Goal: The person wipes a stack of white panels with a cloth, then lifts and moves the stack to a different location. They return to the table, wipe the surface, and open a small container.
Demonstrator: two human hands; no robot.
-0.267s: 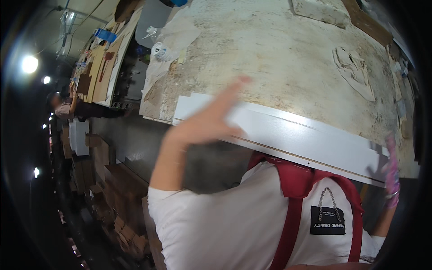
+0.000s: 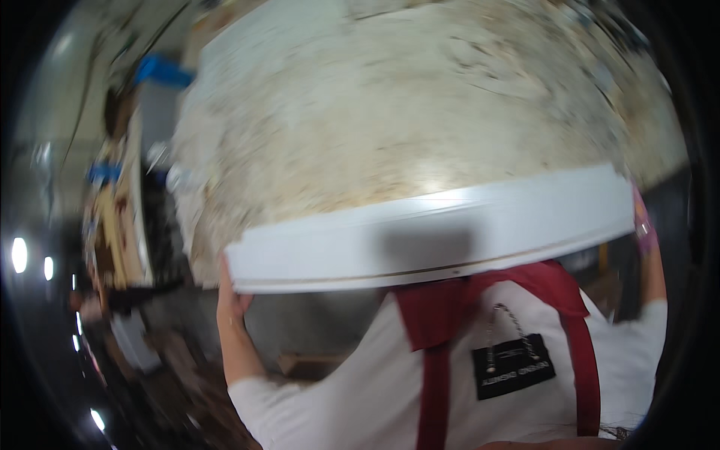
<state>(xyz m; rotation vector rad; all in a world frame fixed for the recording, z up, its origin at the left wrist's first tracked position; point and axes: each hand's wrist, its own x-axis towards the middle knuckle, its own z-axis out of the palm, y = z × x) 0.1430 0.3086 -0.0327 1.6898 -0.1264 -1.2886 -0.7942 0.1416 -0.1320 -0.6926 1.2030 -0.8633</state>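
Long white boards (image 2: 337, 251), seemingly two stacked panels, lie along the near edge of the worn table (image 2: 390, 142). A brown groove and a small dark hole show in the lower one. My left hand (image 2: 234, 289) grips the left end, its thumb side against the board and its other fingers mostly hidden. At the opposite end my right hand (image 2: 643, 225), in a pink and purple glove, holds the short edge; its fingertips are partly hidden and blurred.
Scraps of crumpled material (image 2: 499, 67) lie on the far right of the table. A white roll (image 2: 178, 180) sits at its left edge. Further left stand a second bench with a blue object (image 2: 103, 172) and a person (image 2: 90, 306). Brown cartons (image 2: 176, 360) fill the lower left.
My left hand has come down from above the boards to their left end and taken hold there. The view has turned, so the boards now slope up to the right.
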